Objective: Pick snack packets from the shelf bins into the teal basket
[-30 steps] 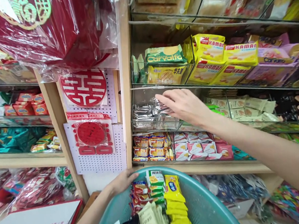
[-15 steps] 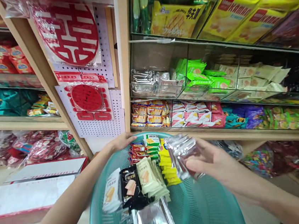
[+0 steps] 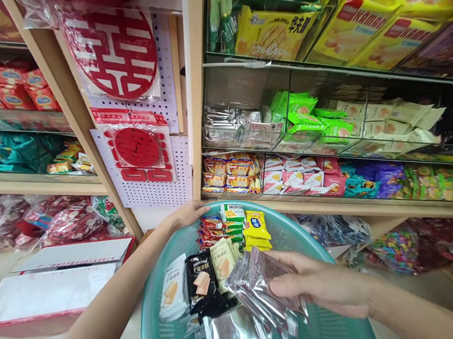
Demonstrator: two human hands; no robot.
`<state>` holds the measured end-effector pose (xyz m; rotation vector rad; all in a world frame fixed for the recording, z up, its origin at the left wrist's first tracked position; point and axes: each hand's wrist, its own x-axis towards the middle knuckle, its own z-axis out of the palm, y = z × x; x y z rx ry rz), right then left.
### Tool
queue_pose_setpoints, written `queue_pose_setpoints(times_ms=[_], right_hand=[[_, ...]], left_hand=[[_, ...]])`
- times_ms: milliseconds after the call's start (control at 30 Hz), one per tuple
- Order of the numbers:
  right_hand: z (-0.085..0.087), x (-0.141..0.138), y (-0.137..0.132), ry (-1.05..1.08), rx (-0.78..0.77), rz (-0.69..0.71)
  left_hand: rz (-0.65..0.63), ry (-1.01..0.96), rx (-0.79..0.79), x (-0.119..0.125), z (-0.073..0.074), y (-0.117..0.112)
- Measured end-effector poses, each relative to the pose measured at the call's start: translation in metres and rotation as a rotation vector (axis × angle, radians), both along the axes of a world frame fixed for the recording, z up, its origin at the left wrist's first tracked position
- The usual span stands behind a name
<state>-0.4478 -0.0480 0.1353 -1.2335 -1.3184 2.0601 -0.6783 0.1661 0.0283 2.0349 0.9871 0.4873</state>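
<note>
My right hand (image 3: 303, 280) grips a bunch of shiny silver snack packets (image 3: 259, 287) above the green plastic basket (image 3: 353, 315). More silver packets (image 3: 231, 331) lie just below it, at the basket's near side. My left hand (image 3: 191, 214) holds the basket's far left rim, its fingertips partly hidden. Inside the basket, white packets (image 3: 173, 288), black packets (image 3: 201, 280) and cream packets (image 3: 223, 264) lie in a row. Behind them are yellow packets (image 3: 256, 228) and red and green packets (image 3: 220, 230).
Glass-fronted shelves (image 3: 322, 154) of wrapped snacks rise beyond the basket, with silver packets (image 3: 238, 125) in one bin. Red paper decorations (image 3: 112, 52) hang on a pegboard (image 3: 156, 195). White boxes (image 3: 49, 293) sit at the left; bagged goods (image 3: 397, 248) lie under the shelf.
My right hand has moved left and nearer with the silver packets, now over the middle of the basket, uncovering the yellow packets. My left hand stays on the rim.
</note>
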Motion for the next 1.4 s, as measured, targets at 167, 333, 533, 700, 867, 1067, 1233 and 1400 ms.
queue_pose_setpoints(times_ms=[167,333,533,700,867,1067,1233,1400], right_hand=[[-0.003,-0.001,0.004,-0.045,0.006,0.154],[0.0,-0.015,0.012,-0.217,0.04,0.31],[0.0,-0.033,0.024,-0.356,0.131,0.529],[-0.009,-0.038,0.029,-0.389,0.194,0.569],[-0.016,-0.038,0.029,-0.369,0.19,0.558],[-0.018,-0.038,0.028,-0.352,0.258,0.535],[-0.018,-0.036,0.026,-0.363,0.33,0.52],[-0.016,-0.033,0.021,-0.423,0.427,0.492]], left_hand=[[0.021,0.014,0.01,0.001,-0.001,0.002],[0.025,0.029,0.02,0.001,-0.001,0.003],[0.011,0.039,0.033,0.0,0.002,0.0],[-0.001,0.043,0.04,0.0,0.002,0.0],[-0.007,0.043,0.042,0.0,0.001,0.002],[0.007,0.049,0.051,0.001,0.003,-0.001],[0.011,0.056,0.072,0.0,0.004,-0.003],[-0.002,0.056,0.091,0.0,0.002,-0.001]])
